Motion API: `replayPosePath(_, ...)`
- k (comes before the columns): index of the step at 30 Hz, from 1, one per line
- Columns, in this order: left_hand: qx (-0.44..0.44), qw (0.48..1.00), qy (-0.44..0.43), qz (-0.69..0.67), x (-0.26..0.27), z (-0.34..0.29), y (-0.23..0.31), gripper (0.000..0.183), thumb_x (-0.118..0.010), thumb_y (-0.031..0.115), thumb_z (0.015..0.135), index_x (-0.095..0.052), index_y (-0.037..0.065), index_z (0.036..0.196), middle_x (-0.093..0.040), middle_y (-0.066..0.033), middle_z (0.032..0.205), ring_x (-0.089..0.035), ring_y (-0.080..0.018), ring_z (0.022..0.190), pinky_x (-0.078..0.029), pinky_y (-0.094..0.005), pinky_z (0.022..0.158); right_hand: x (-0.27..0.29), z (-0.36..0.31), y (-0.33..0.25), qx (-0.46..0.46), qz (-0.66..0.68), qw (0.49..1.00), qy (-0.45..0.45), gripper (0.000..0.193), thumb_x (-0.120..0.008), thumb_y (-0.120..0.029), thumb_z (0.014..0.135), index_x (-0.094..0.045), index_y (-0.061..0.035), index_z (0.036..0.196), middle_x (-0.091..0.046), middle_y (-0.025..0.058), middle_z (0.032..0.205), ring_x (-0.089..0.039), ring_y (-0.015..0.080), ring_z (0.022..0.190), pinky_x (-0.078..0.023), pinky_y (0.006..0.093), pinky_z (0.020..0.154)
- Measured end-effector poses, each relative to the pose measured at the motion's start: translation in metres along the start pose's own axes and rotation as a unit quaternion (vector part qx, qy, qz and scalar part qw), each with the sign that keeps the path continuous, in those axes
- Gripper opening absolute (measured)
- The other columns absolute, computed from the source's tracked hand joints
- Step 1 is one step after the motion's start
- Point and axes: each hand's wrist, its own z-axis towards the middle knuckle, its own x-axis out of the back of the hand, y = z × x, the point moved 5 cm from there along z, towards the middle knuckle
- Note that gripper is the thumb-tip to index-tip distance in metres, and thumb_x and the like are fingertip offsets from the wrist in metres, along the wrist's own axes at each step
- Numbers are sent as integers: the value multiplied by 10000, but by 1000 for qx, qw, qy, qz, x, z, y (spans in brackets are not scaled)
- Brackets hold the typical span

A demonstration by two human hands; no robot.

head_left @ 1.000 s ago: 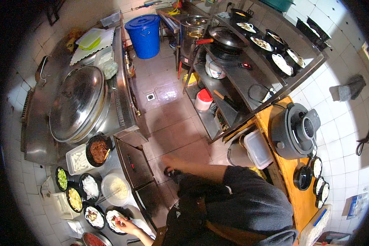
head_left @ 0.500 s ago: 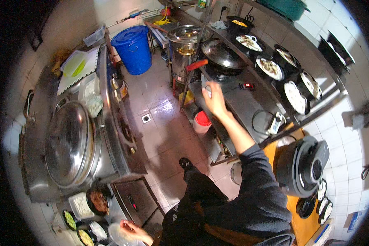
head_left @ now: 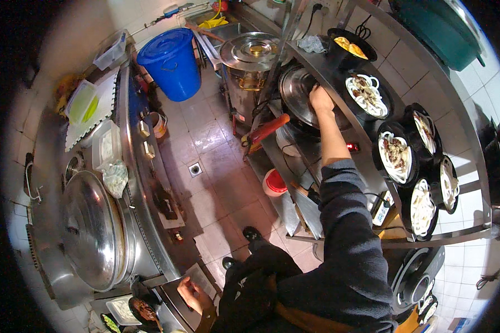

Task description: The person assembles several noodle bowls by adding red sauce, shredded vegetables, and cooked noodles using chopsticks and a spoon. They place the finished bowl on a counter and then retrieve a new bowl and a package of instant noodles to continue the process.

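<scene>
My right hand [head_left: 321, 100] is closed at the top of a round metal lid [head_left: 297, 91] on the right-hand worktop; the knob is hidden under my fingers. The lid sits over a dark pan. Below my left side, my left hand [head_left: 195, 295] hangs with loosely bent fingers apart and nothing in them, above a dark counter edge. Nearest to it are a black bowl of dark reddish-brown food [head_left: 143, 311] and a white tub [head_left: 123, 311]. A red handle [head_left: 269, 129] sticks out just left of my right forearm.
Black bowls of white noodles with topping [head_left: 395, 157] crowd the shelf right of my arm. A steel pot [head_left: 254, 61] stands beyond, near a blue lidded bin [head_left: 170, 64]. A large lidded pan [head_left: 94, 230] fills the left counter. A red-lidded tub [head_left: 274, 182] sits low by the aisle.
My right hand has moved farther away and right, from above the worktop onto the metal lid. My left hand has left the clear container and risen. The view has shifted.
</scene>
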Motion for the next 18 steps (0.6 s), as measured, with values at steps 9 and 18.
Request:
replayPosePath(9,-98,991,-88,-34,-29,45,-12,215,-547,3,896,-602,24,1103,-573,-126,1063,-583,-250,924,-476,-310,701,-10,11,22,36,-13,997,64,321,-553,-154,891,-635,-35,1178,-619,226,1220,-602,401,1108,-479,476,943)
replayPosePath(18,-175,977,-105,-60,-18,61,1,202,-545,-31,900,-610,18,1084,-566,-138,1066,-589,-262,929,-494,-316,745,42,-99,17,132,-25,983,129,333,-637,-172,873,-604,76,1092,-582,279,1044,-530,428,1013,-442,485,907)
